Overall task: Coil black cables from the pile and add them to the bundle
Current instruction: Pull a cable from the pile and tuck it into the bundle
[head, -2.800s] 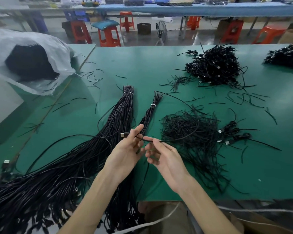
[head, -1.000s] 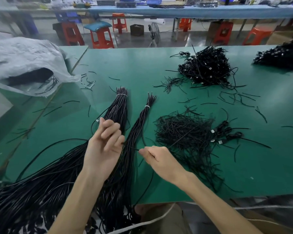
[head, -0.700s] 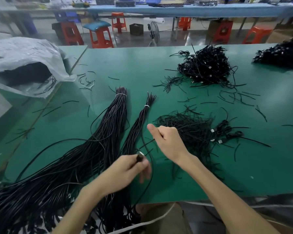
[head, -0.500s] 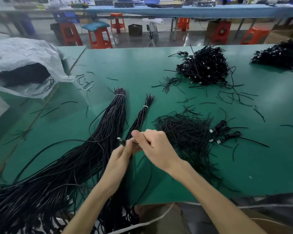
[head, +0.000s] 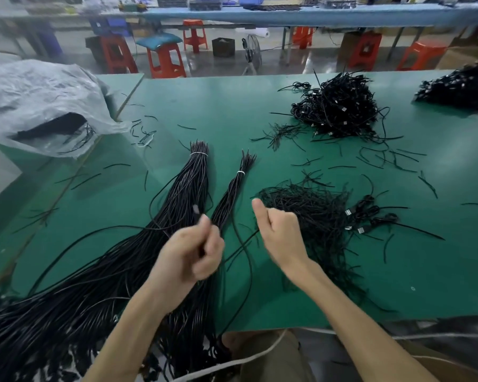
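One cable (head: 242,245) is being drawn out for coiling; the left hand (head: 189,252), blurred, is closed round it just below its plug (head: 196,209), and the right hand (head: 280,232), fingers curled and thumb up, seems to pinch the same cable further along. Between them it runs taut, and a slack loop hangs toward the near edge of the counter (head: 232,111); it crosses the foot of the small bundle (head: 231,197), beside the big bundle (head: 182,205); the pile (head: 315,213) of short pieces sits just right of the right hand. Next, I judge, the right hand must carry its length back to the left to form the first turn, without snagging the bundles. Half a second ago the hands met at the plug; now they are apart, the right one further right, the left lower.
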The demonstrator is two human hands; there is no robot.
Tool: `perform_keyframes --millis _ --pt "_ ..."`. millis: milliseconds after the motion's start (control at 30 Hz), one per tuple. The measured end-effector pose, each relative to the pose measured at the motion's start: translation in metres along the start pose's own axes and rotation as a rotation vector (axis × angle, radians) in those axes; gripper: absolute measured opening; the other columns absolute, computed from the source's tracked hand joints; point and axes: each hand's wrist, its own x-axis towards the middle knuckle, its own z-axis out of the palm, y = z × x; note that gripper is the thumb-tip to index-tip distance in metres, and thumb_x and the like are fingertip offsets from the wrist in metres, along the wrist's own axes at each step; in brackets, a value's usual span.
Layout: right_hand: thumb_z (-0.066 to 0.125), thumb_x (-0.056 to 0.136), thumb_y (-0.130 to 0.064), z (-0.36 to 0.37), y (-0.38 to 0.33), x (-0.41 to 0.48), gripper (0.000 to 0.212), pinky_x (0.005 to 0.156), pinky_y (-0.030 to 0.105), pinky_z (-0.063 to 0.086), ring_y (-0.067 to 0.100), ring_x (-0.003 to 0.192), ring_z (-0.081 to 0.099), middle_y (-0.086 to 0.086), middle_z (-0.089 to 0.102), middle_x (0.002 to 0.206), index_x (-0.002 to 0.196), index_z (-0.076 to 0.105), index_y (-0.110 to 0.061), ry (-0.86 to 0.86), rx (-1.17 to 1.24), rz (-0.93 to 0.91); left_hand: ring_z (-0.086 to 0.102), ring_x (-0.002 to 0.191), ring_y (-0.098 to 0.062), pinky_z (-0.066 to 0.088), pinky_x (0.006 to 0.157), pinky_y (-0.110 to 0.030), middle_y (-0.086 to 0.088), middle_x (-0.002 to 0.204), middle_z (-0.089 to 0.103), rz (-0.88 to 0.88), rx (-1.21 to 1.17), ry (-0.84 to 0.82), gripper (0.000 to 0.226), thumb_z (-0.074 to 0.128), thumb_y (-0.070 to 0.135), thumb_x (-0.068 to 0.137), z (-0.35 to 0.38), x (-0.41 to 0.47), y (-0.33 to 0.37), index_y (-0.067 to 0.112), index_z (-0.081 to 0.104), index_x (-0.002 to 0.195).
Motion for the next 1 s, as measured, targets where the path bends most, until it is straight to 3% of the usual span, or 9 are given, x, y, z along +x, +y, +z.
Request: perform_keyframes --millis 67,167,267,367,433,567,700,867,1000 --pt "0.043 0.109 -0.040 -0.001 -0.008 0.009 0.064 0.045 0.018 0.024 0.015 0.039 0.029 -0.012 0.021 0.043 0.051 0.021 -0.024 0.016 -0.035 -0.037 0.049 0.045 -0.020 0.037 0.047 -0.031 -0.004 0.059 0.062 -0.067 0.472 -0.056 0.049 0.048 0.049 0.105 0.001 0.001 -0.011 0.019 0.067 0.073" --pt "0.045 0.109 -0.038 0.005 -0.028 0.011 0.064 0.047 0.018 0.023 0.015 0.041 0.034 -0.011 0.022 0.042 0.051 0.022 -0.025 0.022 -0.035 -0.084 0.074 0.090 -0.016 0.056 0.089 -0.039 0.005 0.097 0.079 -0.058 0.839 0.045 0.039 0.042 0.044 0.106 0.004 0.009 -0.029 0.028 0.076 0.096" --pt "0.043 0.108 -0.045 0.013 -0.044 0.002 0.065 0.046 0.019 0.030 0.012 0.040 0.038 -0.010 0.035 0.042 0.049 0.035 -0.021 -0.004 0.106 -0.047 0.069 0.116 -0.014 0.052 0.100 -0.029 0.006 0.119 0.076 0.044 0.613 0.268 0.045 0.039 0.046 0.105 0.003 0.012 -0.037 0.019 0.071 0.122" --pt "0.037 0.107 -0.055 0.023 -0.051 -0.014 0.074 0.049 0.041 0.046 0.021 0.046 0.056 0.002 0.060 0.051 0.065 0.066 -0.001 -0.089 0.236 0.009 0.061 0.130 -0.021 0.046 0.110 -0.028 -0.008 0.133 0.069 0.087 0.228 0.328 0.057 0.040 0.048 0.105 0.004 0.014 -0.036 0.004 0.066 0.131" --pt "0.036 0.107 -0.056 0.030 -0.051 -0.027 0.070 0.044 0.039 0.036 0.019 0.040 0.043 -0.002 0.047 0.045 0.065 0.064 -0.008 -0.123 0.286 0.022 0.056 0.136 -0.022 0.041 0.115 -0.031 -0.011 0.139 0.065 0.091 0.101 0.318 0.055 0.037 0.044 0.110 0.009 0.017 -0.032 0.002 0.064 0.134" --pt "0.039 0.108 -0.050 0.029 -0.042 -0.039 0.052 0.046 0.020 0.022 0.010 0.039 0.031 -0.009 0.036 0.044 0.058 0.046 -0.037 -0.174 0.289 0.071 0.061 0.130 -0.030 0.042 0.112 -0.041 -0.020 0.127 0.070 0.106 -0.038 0.364 0.055 0.034 0.039 0.111 0.013 0.023 -0.018 0.004 0.074 0.099" --pt "0.036 0.104 -0.057 0.019 -0.033 -0.039 0.053 0.052 0.025 0.034 0.010 0.046 0.045 -0.009 0.047 0.051 0.063 0.053 -0.029 -0.233 0.168 0.039 0.071 0.102 -0.031 0.054 0.088 -0.039 -0.007 0.078 0.066 0.068 -0.319 0.341 0.041 0.041 0.038 0.107 0.015 0.025 -0.008 0.018 0.051 0.073" --pt "0.025 0.094 -0.073 0.008 -0.035 -0.038 0.063 0.067 0.040 0.048 0.019 0.070 0.057 -0.002 0.062 0.077 0.106 0.055 -0.019 -0.349 -0.122 0.030 0.048 0.054 -0.017 0.054 0.076 -0.033 0.004 0.063 0.036 0.084 -0.312 0.454 0.039 0.041 0.038 0.108 0.020 0.028 -0.014 0.019 0.051 0.076" --pt "0.054 0.106 -0.028 0.003 -0.034 -0.032 0.041 0.081 0.043 0.057 0.017 0.081 0.069 -0.002 0.073 0.098 0.145 0.042 -0.029 -0.452 0.136 0.176 0.064 0.063 -0.022 0.053 0.059 -0.031 0.000 0.066 0.057 0.109 -0.127 0.374 0.039 0.045 0.041 0.105 0.025 0.028 -0.018 0.021 0.058 0.074"
